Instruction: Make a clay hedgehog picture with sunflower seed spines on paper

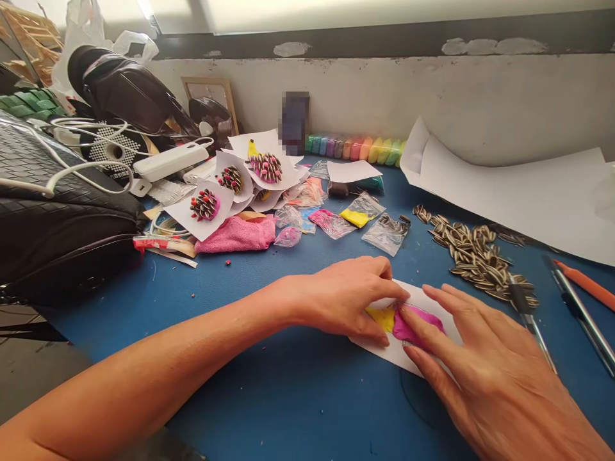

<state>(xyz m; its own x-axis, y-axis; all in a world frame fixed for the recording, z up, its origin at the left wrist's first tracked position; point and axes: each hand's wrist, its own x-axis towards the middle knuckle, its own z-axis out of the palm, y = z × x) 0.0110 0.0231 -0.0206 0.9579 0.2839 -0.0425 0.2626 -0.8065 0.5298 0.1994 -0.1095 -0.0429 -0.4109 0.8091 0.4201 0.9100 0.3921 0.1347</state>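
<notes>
Pink clay (425, 324) sits on white paper (391, 353), near right of blue table (269, 397), yellow clay (382, 318) touching its left end. Right hand (485, 362): fingers spread, index on pink, nothing gripped. Left hand (343, 293): loosely arched over yellow, thumb and fingers apart. Looks early-ish imo: base colors down, no seeds visible on them. Seed-studded clay pieces (266, 168) far left look done; sunflower seeds (473, 250) piled loose at right.

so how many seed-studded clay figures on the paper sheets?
3 clear ones: front figure, nearest left; middle figure, just behind it; back figure, farthest right. Another may be partly hidden beneath the paper sheets.
</notes>
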